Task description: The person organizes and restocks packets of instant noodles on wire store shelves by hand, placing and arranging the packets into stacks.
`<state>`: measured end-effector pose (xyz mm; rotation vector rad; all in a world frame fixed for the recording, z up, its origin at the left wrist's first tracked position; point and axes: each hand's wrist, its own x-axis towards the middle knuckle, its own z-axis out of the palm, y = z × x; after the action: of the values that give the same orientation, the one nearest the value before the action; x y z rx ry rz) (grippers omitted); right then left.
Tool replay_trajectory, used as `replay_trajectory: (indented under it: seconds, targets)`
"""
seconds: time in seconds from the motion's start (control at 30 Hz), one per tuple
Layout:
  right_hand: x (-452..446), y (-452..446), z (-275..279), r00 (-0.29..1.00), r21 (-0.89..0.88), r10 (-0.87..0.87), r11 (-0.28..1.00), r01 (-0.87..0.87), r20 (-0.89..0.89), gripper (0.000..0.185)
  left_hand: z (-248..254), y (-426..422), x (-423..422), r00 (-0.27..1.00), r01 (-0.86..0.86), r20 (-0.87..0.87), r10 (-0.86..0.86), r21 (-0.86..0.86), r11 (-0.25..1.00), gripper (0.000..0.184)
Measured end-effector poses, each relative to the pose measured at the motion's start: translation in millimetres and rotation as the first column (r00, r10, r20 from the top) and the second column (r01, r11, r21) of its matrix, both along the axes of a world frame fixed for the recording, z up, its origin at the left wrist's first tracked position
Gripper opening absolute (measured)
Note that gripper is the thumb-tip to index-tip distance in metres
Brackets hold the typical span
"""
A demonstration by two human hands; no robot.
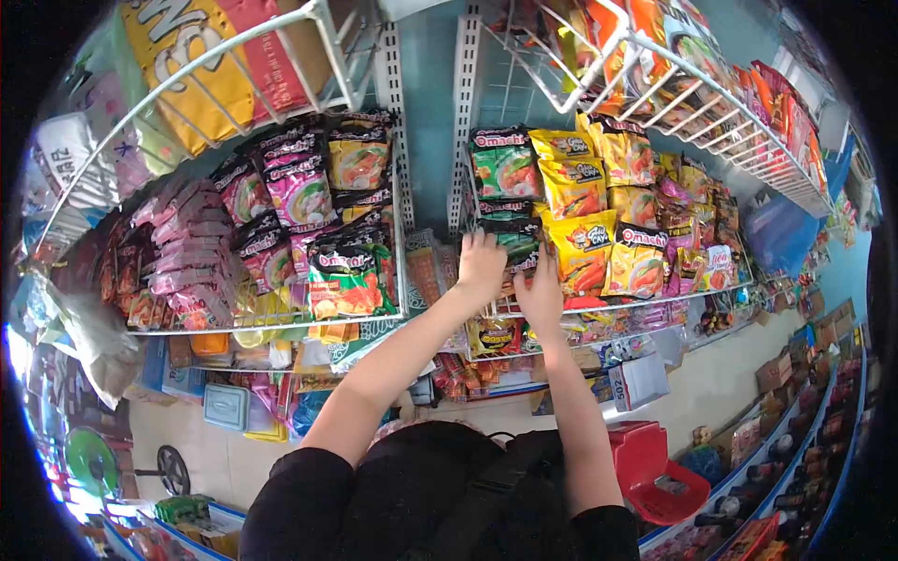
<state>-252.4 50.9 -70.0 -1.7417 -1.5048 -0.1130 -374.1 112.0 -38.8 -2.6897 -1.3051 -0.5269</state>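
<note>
Both hands reach into the right wire basket [561, 304]. My left hand [483, 266] lies with its fingers over a dark green noodle packet [512, 245] at the basket's left end. Just to the right, my right hand [540, 292] touches the same packet's lower right side, fingers stretched upward. Above them stands a green Omachi packet [505, 166]. A yellow packet [582, 254] is right beside my right hand, with a yellow and white Omachi packet [637, 262] next to it. The undersides of my fingers are hidden.
A left wire basket [271, 325] holds pink, yellow and green packets [348, 280]. Upper wire baskets [716, 101] jut out at both top corners. Metal uprights [460, 122] stand between the baskets. Behind at the lower right is a red chair [645, 472].
</note>
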Motion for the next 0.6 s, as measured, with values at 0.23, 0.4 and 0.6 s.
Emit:
replay_trajectory:
  seconds: [0.23, 0.4, 0.6]
  targets:
    - [0.7, -6.9, 3.4, 0.982, 0.040, 0.132, 0.991, -0.127, -0.135, 0.052, -21.4, -3.1, -9.6, 0.839, 0.021, 0.545, -0.004, -0.026, 0.999, 0.029]
    - [-2.9, -10.5, 6.8, 0.985, 0.147, 0.166, 0.976, -0.158, -0.041, 0.051, -17.0, -9.8, -9.0, 0.765, -0.005, 0.645, -0.007, 0.016, 1.000, 0.028]
    - [-1.9, -13.9, 10.3, 0.959, 0.277, 0.218, 0.947, -0.163, -0.182, 0.047, -17.4, -50.5, 1.5, 0.898, 0.041, 0.432, -0.079, 0.098, 0.994, 0.051]
